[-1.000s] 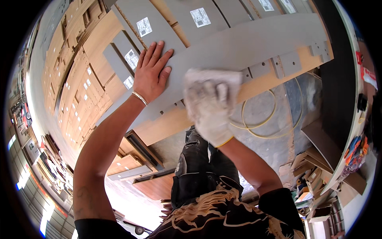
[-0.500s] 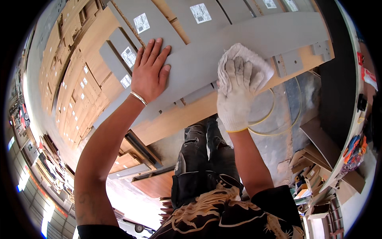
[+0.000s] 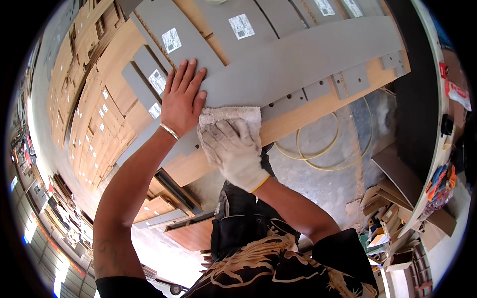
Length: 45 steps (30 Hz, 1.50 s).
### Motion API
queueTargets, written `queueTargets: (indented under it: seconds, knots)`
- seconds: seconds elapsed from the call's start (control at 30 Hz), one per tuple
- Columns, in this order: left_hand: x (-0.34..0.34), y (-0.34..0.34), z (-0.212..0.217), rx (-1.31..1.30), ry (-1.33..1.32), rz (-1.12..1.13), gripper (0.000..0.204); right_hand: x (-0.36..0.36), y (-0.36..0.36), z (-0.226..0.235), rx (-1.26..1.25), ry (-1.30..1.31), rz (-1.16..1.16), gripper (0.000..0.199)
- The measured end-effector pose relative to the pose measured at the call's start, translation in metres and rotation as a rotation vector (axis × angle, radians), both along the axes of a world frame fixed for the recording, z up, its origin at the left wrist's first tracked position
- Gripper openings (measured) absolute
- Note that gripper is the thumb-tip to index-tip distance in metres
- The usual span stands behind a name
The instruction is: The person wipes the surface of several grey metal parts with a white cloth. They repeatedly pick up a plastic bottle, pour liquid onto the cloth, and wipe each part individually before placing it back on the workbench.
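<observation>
A long grey panel (image 3: 298, 57) lies across other grey boards on a wooden worktop. My bare left hand (image 3: 184, 99) rests flat on its left part, fingers stretched out and slightly apart. A metal bracelet (image 3: 170, 131) circles that wrist. On my right hand (image 3: 233, 151) is a white knit glove, greyish at the fingers. Under it a folded white cloth (image 3: 233, 114) is pressed on the panel's near edge, right beside my left hand. The gloved fingers lie over the cloth, and its underside is hidden.
Labelled grey boards (image 3: 241, 27) lie beyond the long panel. Stacked wooden panels (image 3: 99, 119) stand at the left. A yellow hose (image 3: 318, 166) loops on the floor to the right of my legs. Cardboard boxes (image 3: 392, 193) are piled at the lower right, beside a dark board (image 3: 420, 99).
My right hand has swept the cloth left and toward me, from the right part of the panel to beside my left hand. My left hand stays flat on the panel.
</observation>
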State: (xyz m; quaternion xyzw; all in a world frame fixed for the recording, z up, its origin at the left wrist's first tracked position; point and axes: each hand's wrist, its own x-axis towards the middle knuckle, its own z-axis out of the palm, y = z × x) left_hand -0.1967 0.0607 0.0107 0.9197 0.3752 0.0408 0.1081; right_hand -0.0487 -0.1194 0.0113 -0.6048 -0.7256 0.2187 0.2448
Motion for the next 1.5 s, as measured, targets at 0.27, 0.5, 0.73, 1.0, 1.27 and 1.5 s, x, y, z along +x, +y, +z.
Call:
queueTargets:
  seconds: [0.27, 0.5, 0.73, 1.0, 1.27, 1.5]
  knots:
    - [0.003, -0.002, 0.007, -0.003, 0.020, -0.004, 0.051, 0.033, 0.020, 0.029, -0.078, -0.243, -0.157, 0.050]
    - [-0.006, -0.004, 0.007, 0.001, 0.022, 0.008, 0.051, 0.082, 0.019, -0.013, -0.120, -0.443, -0.249, 0.037]
    - [-0.004, -0.001, 0.004, -0.025, -0.012, 0.004, 0.051, 0.014, -0.003, 0.003, 0.088, 0.030, -0.100, 0.047]
    - [-0.003, -0.002, 0.005, -0.001, 0.005, -0.004, 0.051, 0.058, 0.022, 0.004, -0.135, -0.016, -0.379, 0.039]
    - [-0.004, 0.000, 0.007, -0.010, -0.007, -0.017, 0.050, 0.121, 0.035, 0.001, 0.002, 1.469, -0.629, 0.042]
    - [-0.002, 0.000, 0.011, -0.019, 0.028, -0.012, 0.052, 0.211, 0.090, -0.004, -0.136, -0.880, -0.533, 0.041]
